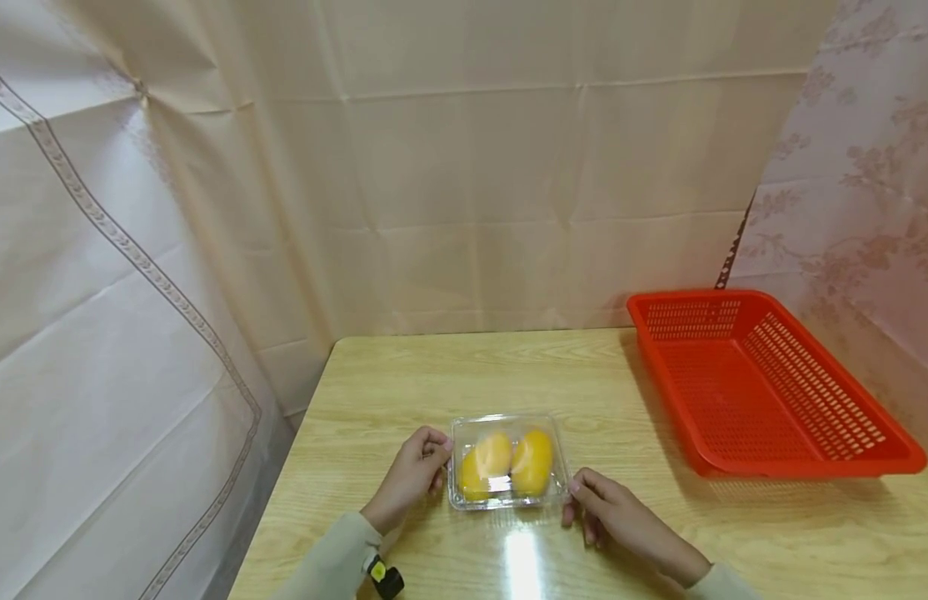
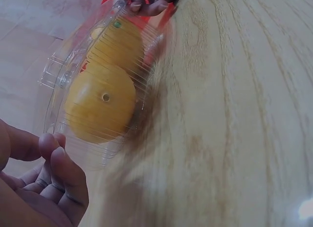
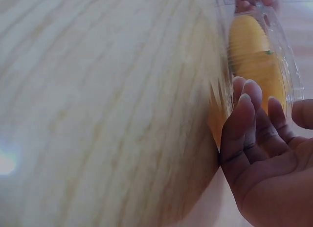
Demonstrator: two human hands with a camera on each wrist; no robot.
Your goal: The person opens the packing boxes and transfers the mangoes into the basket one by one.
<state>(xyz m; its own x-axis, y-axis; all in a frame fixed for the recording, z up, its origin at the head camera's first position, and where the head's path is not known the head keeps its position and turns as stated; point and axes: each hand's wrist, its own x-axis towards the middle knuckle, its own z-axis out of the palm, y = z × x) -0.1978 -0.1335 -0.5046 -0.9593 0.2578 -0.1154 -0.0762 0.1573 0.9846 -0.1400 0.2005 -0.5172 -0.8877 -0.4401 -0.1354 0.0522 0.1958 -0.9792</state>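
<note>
Left hand (image 1: 410, 475), right hand (image 1: 621, 517) hold clear box (image 1: 501, 502) between them.

Clear rectangular plastic clamshell container (image 1: 501, 503): lid closed, level. Yellow oval fruits (image 1: 532, 463): inside container, left and right halves.

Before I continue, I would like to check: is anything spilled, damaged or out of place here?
Nothing stands out: the yellow fruits lie inside the clear container, the red basket stands upright on the table, and I see no spill or damage.
</note>
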